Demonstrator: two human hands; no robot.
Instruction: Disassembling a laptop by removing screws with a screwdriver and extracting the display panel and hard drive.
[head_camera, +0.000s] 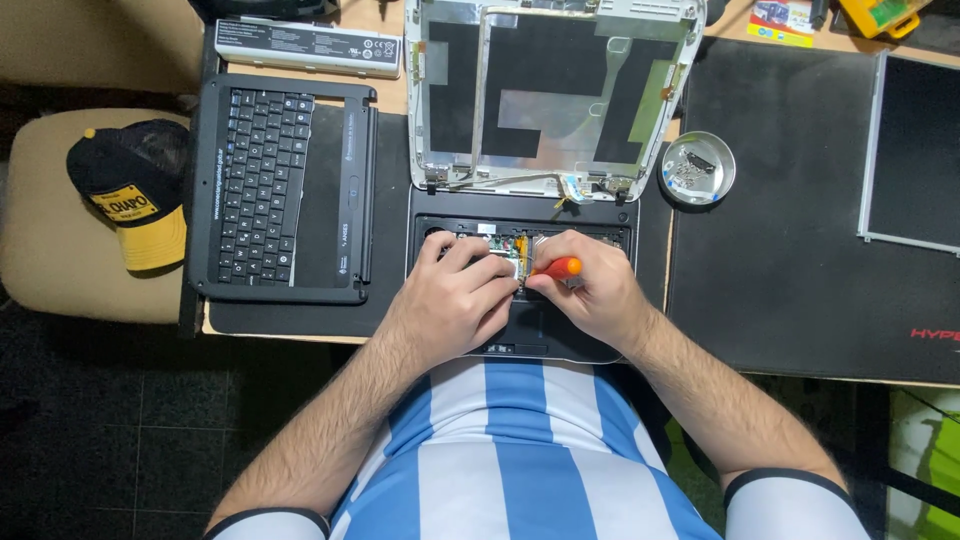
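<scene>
A small black laptop base (600, 345) lies open on the desk in front of me, its insides exposed. Behind it stands the stripped silver lid shell (545, 95) with no screen panel. My right hand (590, 290) is shut on an orange-handled screwdriver (558, 267), whose tip points left into the base. My left hand (455, 300) rests on the base beside it, fingers curled over the exposed board near the screwdriver tip. What the left fingers pinch, if anything, is hidden.
A detached keyboard bezel (280, 190) lies at left, a grey battery pack (308, 46) behind it. A round metal dish (698, 168) holds screws at right of the lid. A loose screen panel (915, 150) sits far right on a black mat (780, 220). A black-and-yellow cap (135, 190) rests on a stool.
</scene>
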